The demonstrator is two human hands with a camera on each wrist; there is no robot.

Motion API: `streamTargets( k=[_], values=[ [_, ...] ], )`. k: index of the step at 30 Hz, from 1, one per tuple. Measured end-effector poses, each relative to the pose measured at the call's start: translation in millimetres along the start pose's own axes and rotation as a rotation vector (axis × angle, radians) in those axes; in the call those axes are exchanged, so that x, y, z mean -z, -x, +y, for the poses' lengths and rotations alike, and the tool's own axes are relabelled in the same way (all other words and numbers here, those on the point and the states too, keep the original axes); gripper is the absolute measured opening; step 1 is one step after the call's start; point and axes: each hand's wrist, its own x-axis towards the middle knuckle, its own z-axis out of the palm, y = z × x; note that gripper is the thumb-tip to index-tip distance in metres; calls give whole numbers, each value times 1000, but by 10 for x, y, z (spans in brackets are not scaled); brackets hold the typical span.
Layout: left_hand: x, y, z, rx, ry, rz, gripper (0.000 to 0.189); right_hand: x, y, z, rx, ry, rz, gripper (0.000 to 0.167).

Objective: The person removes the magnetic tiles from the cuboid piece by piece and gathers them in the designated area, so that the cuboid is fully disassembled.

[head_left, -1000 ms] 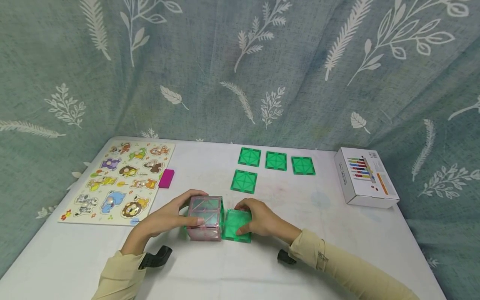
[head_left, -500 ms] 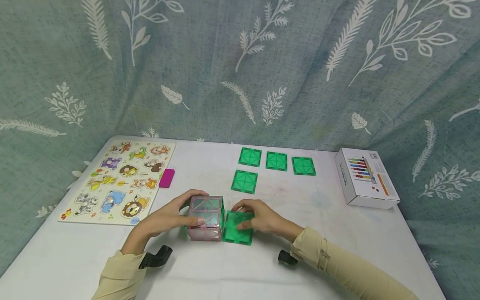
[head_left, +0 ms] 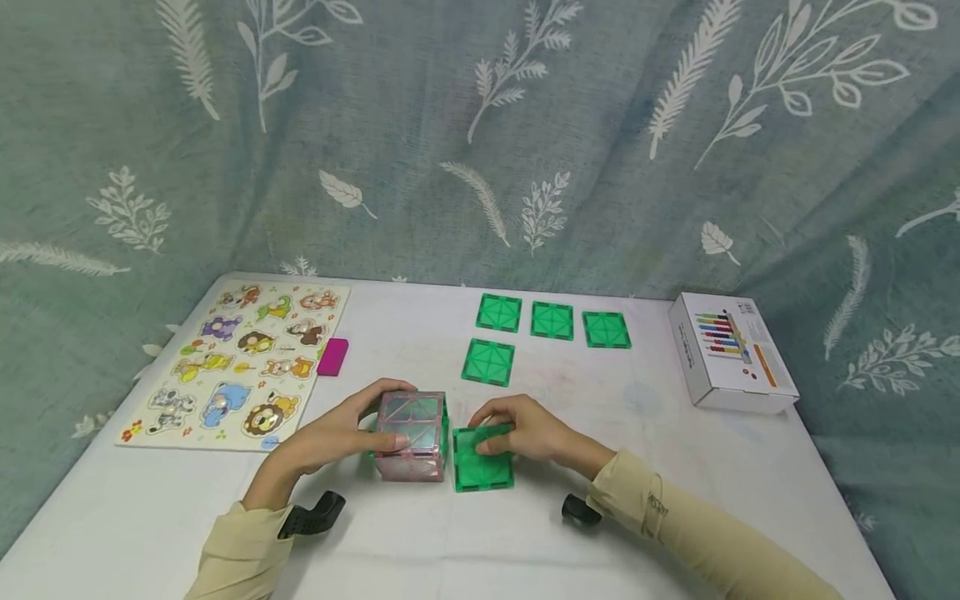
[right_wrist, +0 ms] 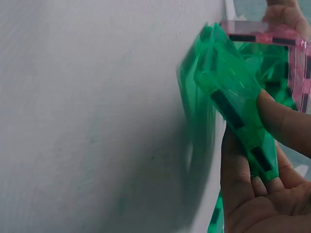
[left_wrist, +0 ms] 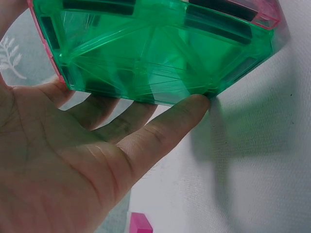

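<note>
In the head view my left hand [head_left: 341, 429] grips a box of pink and green magnetic tiles [head_left: 412, 412], its thumb on the front edge of the pink top. The left wrist view shows the box's green side [left_wrist: 146, 63] against my fingers. My right hand [head_left: 528, 429] pinches a green magnetic tile [head_left: 480, 471] between thumb and fingers, just right of the box with a narrow gap. The right wrist view has this green tile [right_wrist: 233, 82] tilted; a second green layer lies close behind it, and I cannot tell whether it is a separate tile.
Several loose green tiles [head_left: 488, 362] lie flat behind my right hand. An animal puzzle board [head_left: 247, 350] and a magenta block [head_left: 332, 357] are at left. A white box [head_left: 731, 354] with an abacus picture stands at the right. A patterned curtain [head_left: 420, 142] hangs behind the table.
My right hand has shifted slightly right with the green tile, which has turned a little. A gap now shows between it and the tile box. My left hand stays in place.
</note>
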Motion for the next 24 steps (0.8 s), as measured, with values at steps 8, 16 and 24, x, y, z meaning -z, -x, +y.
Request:
streamTargets(
  k=[8, 16, 24],
  values=[
    [0, 10, 6, -1, 2, 3, 62, 74, 2, 38, -63, -13, 54, 24],
    [2, -1, 1, -1, 4, 3, 62, 177, 32, 88, -96, -13, 122, 25],
    [7, 3, 4, -1, 4, -2, 62, 293, 79, 182, -135, -82, 175, 31]
  ],
)
